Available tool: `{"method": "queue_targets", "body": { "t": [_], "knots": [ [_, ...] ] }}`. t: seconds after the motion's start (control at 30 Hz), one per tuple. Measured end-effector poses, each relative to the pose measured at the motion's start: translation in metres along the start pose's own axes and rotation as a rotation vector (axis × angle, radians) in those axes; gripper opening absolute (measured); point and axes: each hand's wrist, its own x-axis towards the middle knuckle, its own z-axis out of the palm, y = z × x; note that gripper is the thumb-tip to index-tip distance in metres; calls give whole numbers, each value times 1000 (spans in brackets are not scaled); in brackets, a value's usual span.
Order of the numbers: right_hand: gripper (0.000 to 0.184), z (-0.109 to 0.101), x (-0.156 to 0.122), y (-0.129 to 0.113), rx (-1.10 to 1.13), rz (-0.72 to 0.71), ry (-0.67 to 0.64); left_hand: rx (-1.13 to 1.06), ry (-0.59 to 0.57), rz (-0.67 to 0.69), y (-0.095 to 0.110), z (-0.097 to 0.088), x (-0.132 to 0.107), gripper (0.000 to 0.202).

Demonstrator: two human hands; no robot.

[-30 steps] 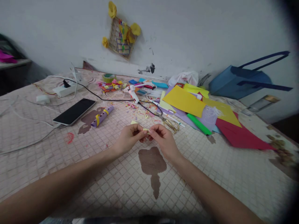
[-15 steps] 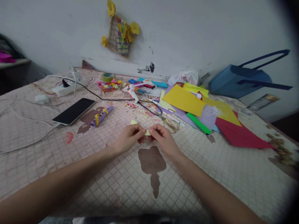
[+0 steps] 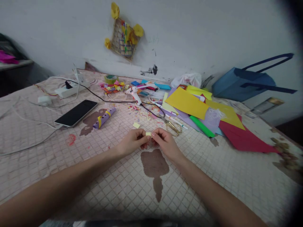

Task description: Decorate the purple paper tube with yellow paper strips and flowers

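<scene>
My left hand [image 3: 133, 142] and my right hand [image 3: 164, 143] meet over the middle of the patterned cloth. Both pinch a small pale yellow paper piece [image 3: 148, 134] between their fingertips, just above the surface. A second yellow paper scrap [image 3: 136, 125] lies on the cloth a little beyond my left hand. Gold-handled scissors [image 3: 174, 126] rest just past my right hand. A purple paper roll with yellow bands [image 3: 103, 118] lies to the left.
A black phone [image 3: 75, 113] and white cables sit at the left, with a power strip [image 3: 68, 89] behind. A glue gun [image 3: 134, 94] and coloured paper sheets [image 3: 189, 102] lie further back. A blue bag [image 3: 243, 83] leans on the wall at right.
My hands have drawn slightly closer together on the yellow piece, which now looks smaller between the fingertips. The loose yellow scrap beyond my left hand shows more fully.
</scene>
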Motion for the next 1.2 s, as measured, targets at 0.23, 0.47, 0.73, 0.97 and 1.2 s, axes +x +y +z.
{"method": "queue_targets", "body": {
  "t": [0.23,0.47,0.73,0.97,1.2],
  "knots": [
    [24,-1,1,3,-10,3,-52,-78,11,-21,-7,-1,0,28],
    [24,-4,2,6,-8,14,-69,-134,9,-151,-5,-1,2,32],
    [28,-4,2,5,13,77,-75,-36,101,-106,-2,-1,3,29],
    [26,-5,2,4,-61,41,-88,24,53,-94,-2,0,2,29],
    [24,-6,0,2,-350,-74,-99,93,-18,-68,-1,-2,0,29]
  ]
}}
